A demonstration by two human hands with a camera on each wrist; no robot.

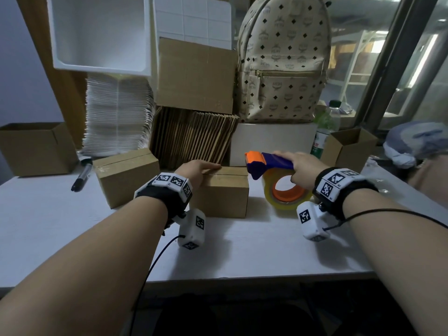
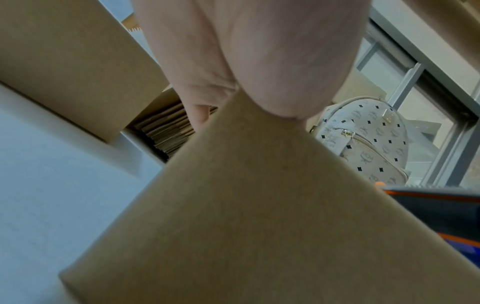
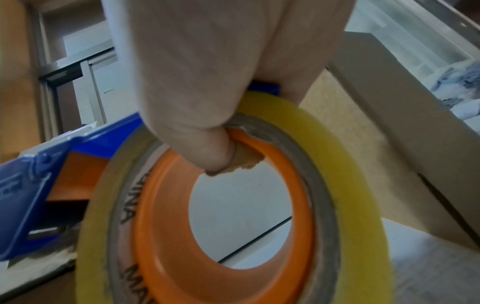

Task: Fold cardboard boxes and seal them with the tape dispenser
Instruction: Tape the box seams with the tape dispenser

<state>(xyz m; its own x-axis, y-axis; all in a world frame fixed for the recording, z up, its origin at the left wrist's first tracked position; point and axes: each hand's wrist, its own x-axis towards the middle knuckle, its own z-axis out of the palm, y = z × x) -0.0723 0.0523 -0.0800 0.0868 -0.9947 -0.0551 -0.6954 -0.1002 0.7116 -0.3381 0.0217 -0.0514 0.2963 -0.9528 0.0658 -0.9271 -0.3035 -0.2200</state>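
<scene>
**Box pinned, tape at its edge**

Our left hand (image 1: pixel 194 169) lies flat on the closed cardboard box (image 1: pixel 224 192) mid-table. Our right hand (image 1: pixel 299 169) grips the tape dispenser (image 1: pixel 269 163), thumb hooked through the roll's orange core, just beside the box's right edge.

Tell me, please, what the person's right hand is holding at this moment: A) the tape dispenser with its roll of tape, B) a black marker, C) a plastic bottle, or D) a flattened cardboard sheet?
A: the right hand grips the blue and orange tape dispenser, its thumb hooked inside the orange core of the roll in the right wrist view, while the black marker and the bottle lie untouched.
</scene>
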